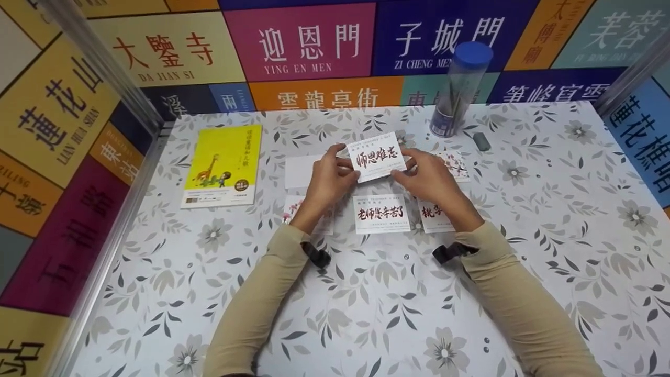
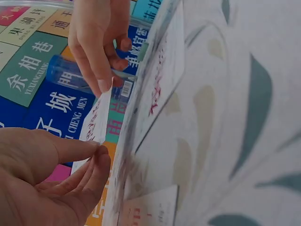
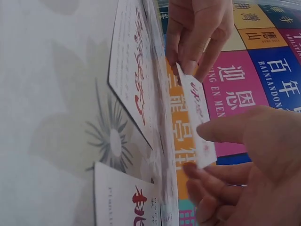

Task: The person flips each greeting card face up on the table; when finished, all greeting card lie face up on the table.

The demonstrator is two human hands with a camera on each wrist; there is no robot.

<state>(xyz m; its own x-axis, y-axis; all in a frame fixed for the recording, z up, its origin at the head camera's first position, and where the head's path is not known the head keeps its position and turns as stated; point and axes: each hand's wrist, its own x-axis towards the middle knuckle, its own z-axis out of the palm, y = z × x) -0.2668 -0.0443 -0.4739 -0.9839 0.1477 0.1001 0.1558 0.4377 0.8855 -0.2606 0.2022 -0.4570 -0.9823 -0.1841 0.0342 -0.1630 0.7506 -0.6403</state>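
Both hands hold a small white card (image 1: 374,157) with red brush-style characters, raised and slightly tilted above the table. My left hand (image 1: 332,175) pinches its left edge between thumb and fingers, as the left wrist view also shows. At the right side, my right hand (image 1: 429,178) grips the same card, its thumb on the printed face (image 3: 200,110). Under and around the hands lie several similar cards: a lettered card (image 1: 383,214) in the middle, a pink-flowered card (image 1: 291,210) partly behind the left wrist, and a blossom-printed card (image 1: 456,165) beside the right hand.
A yellow book (image 1: 222,165) lies at the left of the patterned table (image 1: 377,303). At the back right stand a clear tube with a blue lid (image 1: 472,55) and a small grey-green block (image 1: 480,141). Coloured sign panels (image 1: 301,39) wall off the back and sides.
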